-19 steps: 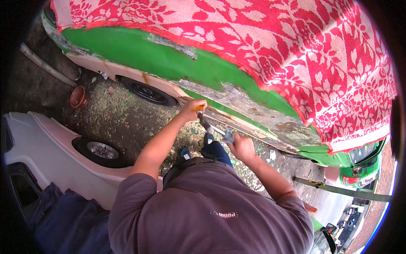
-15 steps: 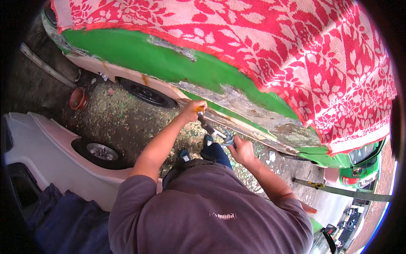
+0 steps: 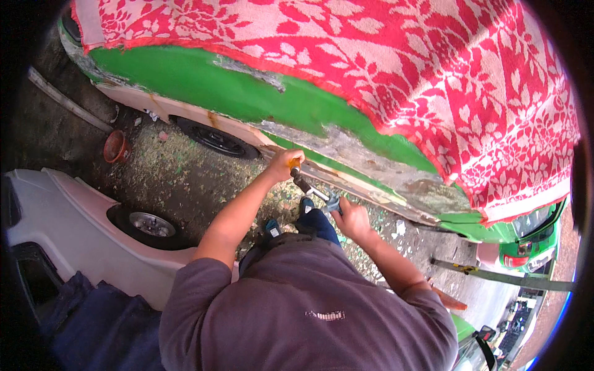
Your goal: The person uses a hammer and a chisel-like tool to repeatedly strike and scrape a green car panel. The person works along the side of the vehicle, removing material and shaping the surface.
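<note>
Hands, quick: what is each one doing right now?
Left hand: closed around an orange-handled tool at the green car body.
Right hand: closed on a metal tool.

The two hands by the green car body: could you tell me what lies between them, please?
In the head view, a dark metal tool spans from the left hand to the right hand.

Green car body [image 3: 204, 83] walls off the far side, with the red blanket [image 3: 383, 68] hanging over its top. Open gravel ground [image 3: 179, 179] lies to the left, between the black tyre [image 3: 216, 139] and the white car [image 3: 68, 229]. The person's knees [image 3: 312, 216] crowd the gap below both hands.
</note>
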A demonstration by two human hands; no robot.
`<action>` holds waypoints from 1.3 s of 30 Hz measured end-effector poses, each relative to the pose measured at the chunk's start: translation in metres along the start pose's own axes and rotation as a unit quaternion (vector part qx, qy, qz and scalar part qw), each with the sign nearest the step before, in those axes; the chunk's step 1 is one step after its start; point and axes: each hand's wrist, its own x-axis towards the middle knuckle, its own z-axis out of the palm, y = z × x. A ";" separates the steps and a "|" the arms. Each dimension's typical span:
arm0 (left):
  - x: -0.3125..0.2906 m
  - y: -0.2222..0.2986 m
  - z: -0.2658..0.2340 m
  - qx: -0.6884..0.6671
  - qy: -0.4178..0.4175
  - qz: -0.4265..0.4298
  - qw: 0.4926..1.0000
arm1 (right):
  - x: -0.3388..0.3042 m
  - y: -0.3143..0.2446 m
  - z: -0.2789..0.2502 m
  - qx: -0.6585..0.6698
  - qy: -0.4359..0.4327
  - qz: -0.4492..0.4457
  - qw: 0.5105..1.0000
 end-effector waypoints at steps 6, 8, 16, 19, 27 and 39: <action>0.000 0.006 0.002 0.023 0.007 -0.015 1.000 | -0.006 -0.002 -0.010 0.030 0.012 -0.033 0.999; 0.001 0.009 0.000 0.044 0.011 0.020 0.999 | -0.002 0.002 -0.001 0.023 -0.006 0.014 1.000; 0.010 0.005 0.002 0.078 0.045 -0.007 0.996 | 0.010 0.012 0.007 0.067 0.036 0.052 0.996; 0.020 0.022 0.003 -0.021 0.047 -0.106 0.993 | 0.014 -0.005 -0.017 0.122 0.048 0.119 0.984; 0.033 0.025 0.005 0.001 0.075 -0.147 0.986 | 0.022 -0.003 -0.013 0.085 0.060 0.104 0.989; -0.006 -0.011 -0.025 -0.184 0.108 -0.091 0.973 | 0.021 -0.013 -0.026 0.158 0.083 0.209 0.962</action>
